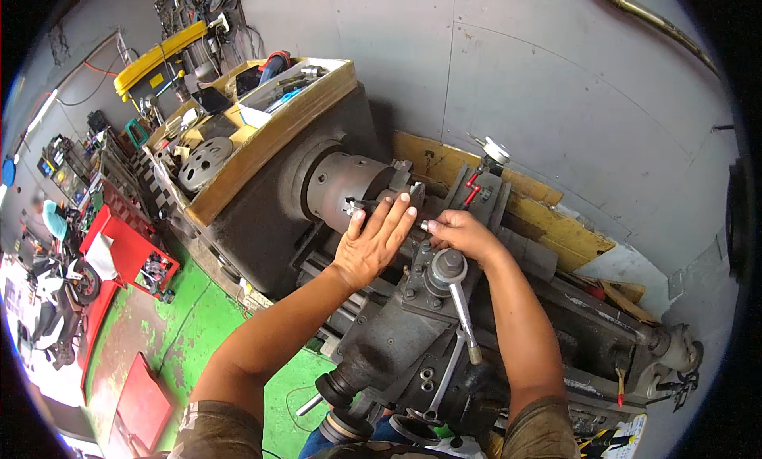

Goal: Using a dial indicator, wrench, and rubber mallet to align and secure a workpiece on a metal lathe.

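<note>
Fingers (pixel 381 218) of left hand (pixel 365 252) straight, slightly parted, empty, before the lathe chuck (pixel 332 187), left of the tool post (pixel 414 279). Right hand (pixel 470 237) curled beside a small metal piece (pixel 425 225); impossible to tell whether gripping it.

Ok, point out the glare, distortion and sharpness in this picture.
Head view: the wall pipe curves near the black fisheye rim; head view: brightness washes out the background beside the motorcycle; head view: bright glints along the chrome lever; head view: left hand and right hand look fairly sharp.
</note>
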{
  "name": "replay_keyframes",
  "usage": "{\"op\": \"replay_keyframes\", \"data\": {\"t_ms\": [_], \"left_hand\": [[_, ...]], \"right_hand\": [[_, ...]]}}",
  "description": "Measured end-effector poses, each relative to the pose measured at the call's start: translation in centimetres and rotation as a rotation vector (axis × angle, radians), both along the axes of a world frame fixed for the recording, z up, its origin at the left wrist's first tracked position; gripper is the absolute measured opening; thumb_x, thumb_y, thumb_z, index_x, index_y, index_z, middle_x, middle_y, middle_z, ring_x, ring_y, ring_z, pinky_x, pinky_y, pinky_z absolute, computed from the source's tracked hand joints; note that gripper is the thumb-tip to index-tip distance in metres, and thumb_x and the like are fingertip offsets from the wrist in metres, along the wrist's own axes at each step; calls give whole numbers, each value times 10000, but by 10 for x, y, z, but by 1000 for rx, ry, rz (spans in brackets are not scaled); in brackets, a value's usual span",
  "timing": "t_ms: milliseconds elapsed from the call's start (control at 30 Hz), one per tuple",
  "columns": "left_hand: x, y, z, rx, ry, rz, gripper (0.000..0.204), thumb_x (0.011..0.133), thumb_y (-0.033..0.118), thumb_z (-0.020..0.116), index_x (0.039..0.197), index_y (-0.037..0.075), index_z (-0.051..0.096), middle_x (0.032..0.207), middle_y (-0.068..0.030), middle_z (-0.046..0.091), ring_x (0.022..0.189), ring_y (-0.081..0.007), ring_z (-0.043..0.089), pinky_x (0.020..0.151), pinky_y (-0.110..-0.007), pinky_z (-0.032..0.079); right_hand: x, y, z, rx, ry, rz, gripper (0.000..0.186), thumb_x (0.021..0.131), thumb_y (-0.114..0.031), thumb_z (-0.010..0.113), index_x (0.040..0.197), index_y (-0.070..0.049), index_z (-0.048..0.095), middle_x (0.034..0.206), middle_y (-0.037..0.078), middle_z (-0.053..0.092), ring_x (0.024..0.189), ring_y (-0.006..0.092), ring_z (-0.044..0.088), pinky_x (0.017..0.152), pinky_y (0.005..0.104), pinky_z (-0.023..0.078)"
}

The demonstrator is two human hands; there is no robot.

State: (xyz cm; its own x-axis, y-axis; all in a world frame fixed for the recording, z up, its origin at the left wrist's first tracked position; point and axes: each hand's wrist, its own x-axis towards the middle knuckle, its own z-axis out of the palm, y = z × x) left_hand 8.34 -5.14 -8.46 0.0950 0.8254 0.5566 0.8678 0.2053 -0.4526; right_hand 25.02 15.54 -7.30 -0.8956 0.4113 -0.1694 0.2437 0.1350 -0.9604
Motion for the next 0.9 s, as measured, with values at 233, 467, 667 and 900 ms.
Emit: {"op": "replay_keyframes", "data": {"t_ms": [233,467,667,900], "left_hand": [[3,-1,5,-1,-9,-15,693,969,286,576,1629,134,434,1725,-81,403,1480,-235,484,1168,-509,264],[3,-2,2,-21,3,0,678,978,293,559,1626,137,438,1724,-86,400,1477,-238,484,1192,-521,222],[0,-3,-5,-51,-24,16,896,895,369,715,1672,120,344,1759,-103,336,1543,-264,418,1178,-574,291],[3,4,1,39,74,2,705,965,320,589,1628,144,427,1730,-81,397,1492,-218,479,1237,-537,148]], "right_hand": [[4,2,-2,-31,-59,-6,558,1060,-532,659,1117,17,745,878,65,752,740,155,668,688,321,513],[4,0,-11,157,73,-53,610,1063,-586,604,989,-10,790,785,38,719,714,138,637,681,296,484],[5,-3,1,-121,-109,-41,620,1050,-610,600,962,-29,797,777,26,702,707,129,625,667,281,467],[2,13,-13,2,-157,-25,767,1018,-726,559,1111,-4,802,914,62,750,796,155,674,719,300,505]]}}
